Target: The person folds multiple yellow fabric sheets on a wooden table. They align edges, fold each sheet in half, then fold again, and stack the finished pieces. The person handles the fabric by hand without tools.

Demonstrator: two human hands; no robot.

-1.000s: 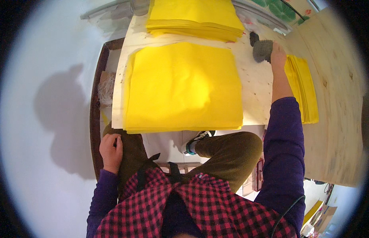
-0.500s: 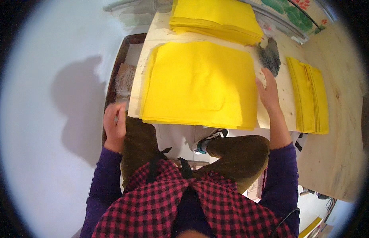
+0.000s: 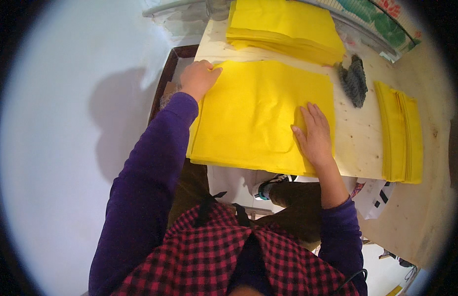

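Note:
A stack of yellow fabric sheets [image 3: 258, 118] lies on the pale wooden table in front of me, its near edge jutting over the table's front. My left hand [image 3: 199, 79] is at the stack's far left corner, its thumb and fingers closed on the top sheet's edge there. Flat on the right part of the top sheet rests my right hand [image 3: 315, 135], fingers stretched out. The top sheet shows slight creases in the middle.
Behind is a second yellow stack [image 3: 285, 29]. A dark grey knitted glove or cloth [image 3: 354, 81] lies right of it, and folded yellow fabric [image 3: 399, 133] sits further right beside a wooden panel [image 3: 438, 197]. On the left are a white wall [image 3: 56, 123] and a brown-edged box [image 3: 162, 86].
My left hand has risen from beside the table's near left edge to the stack's far left corner and closed on it. My right hand has moved from the table onto the sheet.

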